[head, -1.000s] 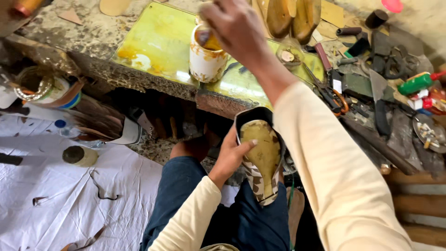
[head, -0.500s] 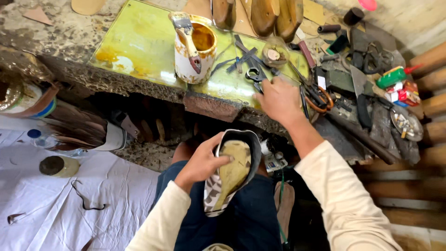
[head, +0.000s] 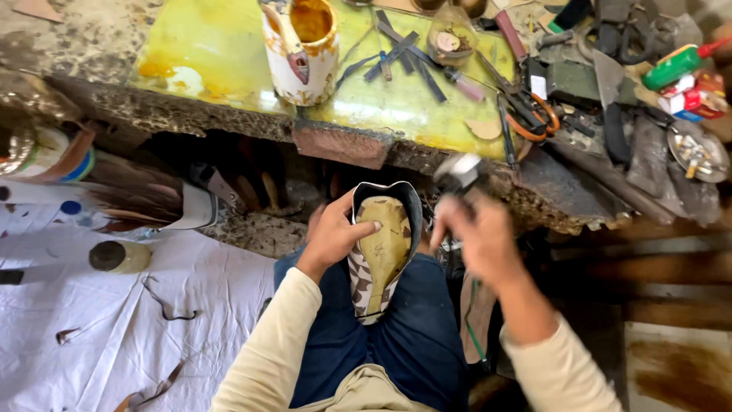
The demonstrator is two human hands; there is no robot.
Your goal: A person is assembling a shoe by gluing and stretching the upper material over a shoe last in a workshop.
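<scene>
A shoe upper turned sole-up [head: 381, 252], with a tan glue-smeared insole, a black rim and a zebra-patterned side, rests on the person's lap against dark blue trousers [head: 415, 336]. The left hand [head: 335, 233] curls around its left edge, thumb laid across the tan surface. The right hand [head: 480, 240] is closed in a fist around the handle of a metal-headed hammer [head: 456, 174] (blurred), held just right of the shoe's toe. Ahead lies a rough, pitted stone workbench topped by a yellow-stained glossy slab [head: 206, 53]. On it stand a white glue-streaked can [head: 301, 53], orange-handled scissors [head: 534, 118] and scattered dark metal tools [head: 404, 53].
</scene>
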